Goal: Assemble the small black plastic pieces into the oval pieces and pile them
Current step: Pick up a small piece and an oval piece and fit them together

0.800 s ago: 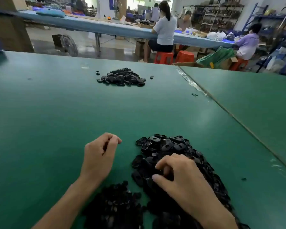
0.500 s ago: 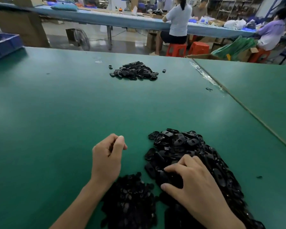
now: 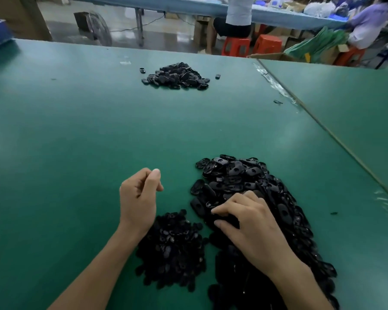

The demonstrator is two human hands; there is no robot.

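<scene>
Left hand lower centre, curled, thumb on forefinger, contents hidden, right hand with fingers dug into oval pieces heap lower right, grip unclear, small black pieces pile between forearms

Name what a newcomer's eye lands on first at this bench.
The big heap of black oval pieces at near right, with the right hand curled into it. Left of it, a lower pile of small black pieces lies by the wrist of the curled left hand. A third black pile sits alone far across the green table.
</scene>
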